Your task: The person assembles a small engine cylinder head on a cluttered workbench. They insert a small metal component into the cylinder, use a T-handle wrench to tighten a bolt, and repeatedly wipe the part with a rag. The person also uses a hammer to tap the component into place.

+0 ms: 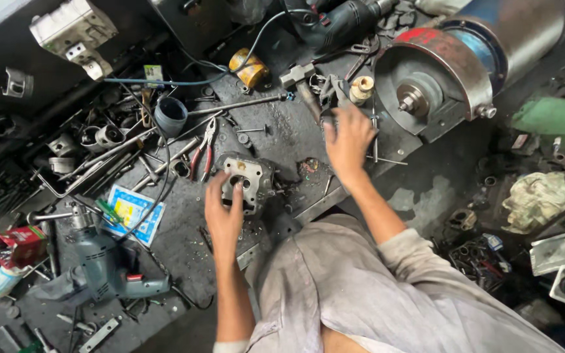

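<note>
Left hand (222, 216) rests on a metal engine block (246, 180); right hand (348, 140) touches pliers (330, 98).

Grimy workbench (295, 140) carries pliers (203, 153), hammer (302, 82), drill (112, 271), engine part (246, 180).

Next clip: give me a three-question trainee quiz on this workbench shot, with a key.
1. True or false: the left hand rests on the grey metal engine part.
2. Which tool lies just left of that part? A) red-handled pliers B) a saw C) a paintbrush
3. What is the right hand reaching among, at the bench's far edge?

Key:
1. True; its fingers lie on the part's near side.
2. A.
3. A cluster of small metal tools beside the hammer, close to the bench grinder. Whether the fingers actually grip one cannot be told.
</note>
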